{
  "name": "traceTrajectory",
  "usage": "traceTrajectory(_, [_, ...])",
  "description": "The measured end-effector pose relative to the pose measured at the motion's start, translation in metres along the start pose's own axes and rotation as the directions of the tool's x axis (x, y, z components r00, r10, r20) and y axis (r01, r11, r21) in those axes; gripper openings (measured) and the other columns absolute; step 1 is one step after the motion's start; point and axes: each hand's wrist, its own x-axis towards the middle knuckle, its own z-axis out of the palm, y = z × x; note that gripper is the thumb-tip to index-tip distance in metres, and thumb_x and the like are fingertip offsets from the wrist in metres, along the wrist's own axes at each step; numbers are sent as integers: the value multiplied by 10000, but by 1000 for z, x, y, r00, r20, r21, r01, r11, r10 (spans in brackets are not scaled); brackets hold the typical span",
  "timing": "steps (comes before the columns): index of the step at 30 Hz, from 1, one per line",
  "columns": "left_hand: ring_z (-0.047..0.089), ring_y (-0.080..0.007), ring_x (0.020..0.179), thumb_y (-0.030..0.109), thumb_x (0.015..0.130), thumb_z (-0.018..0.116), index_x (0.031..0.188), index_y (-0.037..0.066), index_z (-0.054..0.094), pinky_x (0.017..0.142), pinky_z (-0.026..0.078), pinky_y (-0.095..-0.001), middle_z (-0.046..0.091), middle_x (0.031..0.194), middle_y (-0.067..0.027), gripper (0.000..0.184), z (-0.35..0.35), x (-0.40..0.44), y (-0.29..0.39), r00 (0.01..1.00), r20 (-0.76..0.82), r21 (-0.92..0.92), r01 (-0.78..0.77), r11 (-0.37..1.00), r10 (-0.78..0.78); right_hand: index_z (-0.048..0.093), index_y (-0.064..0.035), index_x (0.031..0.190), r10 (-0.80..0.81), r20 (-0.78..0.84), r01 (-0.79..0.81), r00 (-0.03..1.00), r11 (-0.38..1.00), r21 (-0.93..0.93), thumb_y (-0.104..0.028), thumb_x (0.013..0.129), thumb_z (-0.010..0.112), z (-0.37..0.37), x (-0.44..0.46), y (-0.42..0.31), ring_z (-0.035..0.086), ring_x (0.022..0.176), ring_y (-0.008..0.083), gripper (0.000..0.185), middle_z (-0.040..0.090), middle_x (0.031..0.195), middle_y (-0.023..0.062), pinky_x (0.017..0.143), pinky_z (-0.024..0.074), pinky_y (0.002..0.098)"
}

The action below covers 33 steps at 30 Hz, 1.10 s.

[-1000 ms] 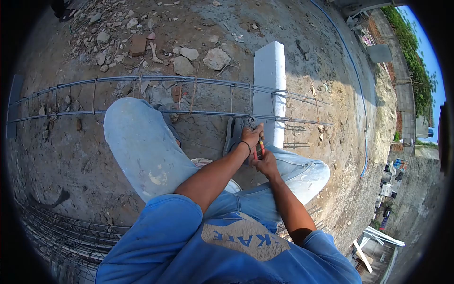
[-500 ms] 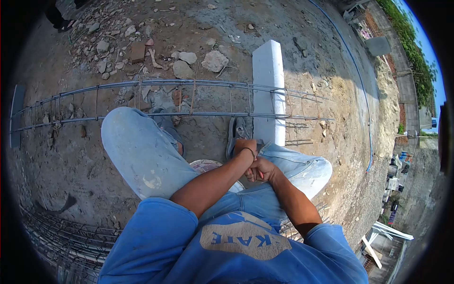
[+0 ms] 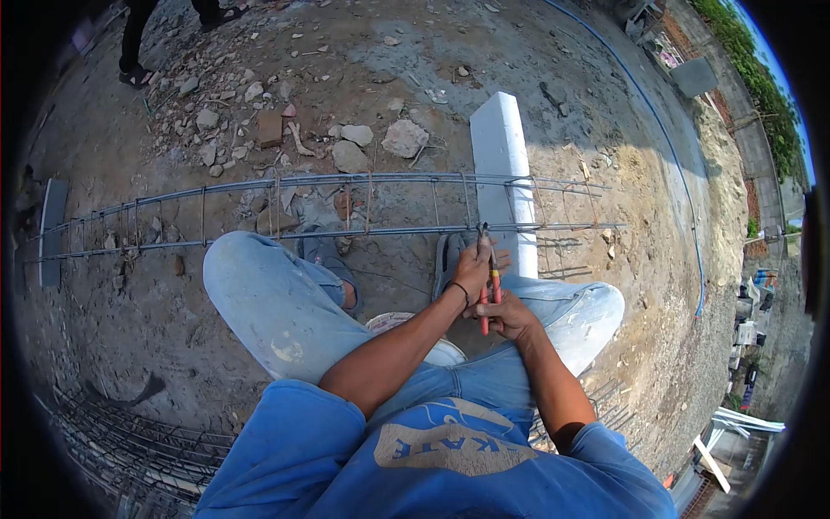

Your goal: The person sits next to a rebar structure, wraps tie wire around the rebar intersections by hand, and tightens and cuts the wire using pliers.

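Observation:
A pair of pincers (image 3: 495, 281) with red handles points away from me, with its dark jaws near the lower bars of a long rebar cage (image 3: 406, 230). My right hand (image 3: 512, 316) is closed around the handle ends. My left hand (image 3: 469, 272) wraps the pincers nearer the jaws, its thumb over them and some fingertips showing behind. Whether it also holds a wire, I cannot make out. The cage lies crosswise in front of my knees, its right part resting on a white block (image 3: 501, 147) and its left end on a grey block (image 3: 54, 233).
Rubble and stones (image 3: 350, 156) lie beyond the cage. More rebar (image 3: 130, 450) is stacked at lower left. A bucket (image 3: 393, 322) stands between my legs. A blue hose (image 3: 661, 130) runs along the right. Another person's legs (image 3: 134, 39) are at upper left.
My hands, earlier crossed low near my lap, have moved forward toward the lower bars, and the pincers now show plainly. The other person's legs have come further into view.

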Motion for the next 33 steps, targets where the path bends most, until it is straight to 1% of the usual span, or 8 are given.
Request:
traceTrajectory(3, [680, -242, 1097, 494, 1076, 368, 1418, 12, 463, 912, 583, -383, 651, 1265, -197, 598, 12, -15, 39, 973, 220, 153, -101, 983, 66, 678, 8, 1034, -7, 84, -4, 996, 992, 127, -88, 900, 740, 16, -10, -19, 561, 490, 115, 175, 698, 777, 102, 399, 379, 214])
traceTrajectory(7, [686, -225, 1076, 496, 1086, 318, 1368, -12, 506, 901, 580, -376, 707, 1162, -170, 611, 7, -26, 67, 980, 98, 528, -198, 826, 172, 634, 46, 1175, -134, 148, 123, 980, 989, 85, -52, 940, 662, 24, 0, -22, 712, 698, 199, 256, 714, 837, 134, 536, 567, 264])
traceTrajectory(17, [679, -190, 1025, 456, 1089, 367, 1310, -11, 565, 939, 556, -342, 688, 1240, -153, 553, -59, -50, 89, 968, 4, -33, -249, 968, 249, 341, 32, 1511, -153, 228, 164, 962, 986, -32, 105, 901, 511, 87, 5, -33, 686, 1108, 397, 637, 524, 1412, 215, 871, 627, 435])
traceTrajectory(21, [680, -191, 1060, 355, 1092, 446, 1267, -20, 590, 914, 569, -330, 697, 1211, -147, 438, -68, -67, 117, 897, -271, -59, -378, 924, 349, 256, -19, 1569, -241, 261, 224, 935, 970, 94, 120, 897, 500, 105, -5, -52, 669, 1142, 405, 728, 488, 1461, 217, 904, 612, 441])
traceTrajectory(23, [677, -199, 1099, 250, 1088, 481, 1239, -19, 608, 878, 585, -316, 703, 1180, -144, 334, -74, -77, 128, 836, -303, 331, -358, 873, 457, 232, -66, 1590, -223, 338, 129, 915, 952, 279, 138, 888, 488, 102, -1, -59, 658, 1168, 401, 774, 471, 1477, 211, 932, 599, 444])
traceTrajectory(29, [672, -236, 1132, 215, 1089, 466, 1217, -39, 599, 936, 587, -338, 680, 1196, -185, 314, -73, -119, 159, 911, -16, 461, -358, 812, 411, 237, -37, 1587, -299, 303, 247, 905, 949, 198, 104, 878, 513, 119, 3, -64, 669, 1155, 387, 774, 481, 1456, 210, 968, 576, 447])
traceTrajectory(31, [678, -243, 1116, 249, 1086, 465, 1200, -28, 593, 924, 591, -338, 683, 1181, -187, 326, -87, -125, 188, 972, -151, 164, -155, 974, 180, 304, -7, 1546, -329, 408, 331, 852, 941, 67, 70, 891, 537, 120, 5, -66, 679, 1142, 364, 699, 531, 1396, 201, 955, 580, 419])
traceTrajectory(33, [701, -260, 1048, 271, 1087, 447, 1159, -14, 587, 895, 601, -356, 696, 1137, -193, 326, -102, -128, 226, 995, -51, 286, -62, 956, 80, 371, 23, 1505, -324, 507, 408, 799, 911, -61, 36, 905, 561, 119, 9, -66, 689, 1129, 341, 629, 581, 1335, 192, 941, 583, 392])
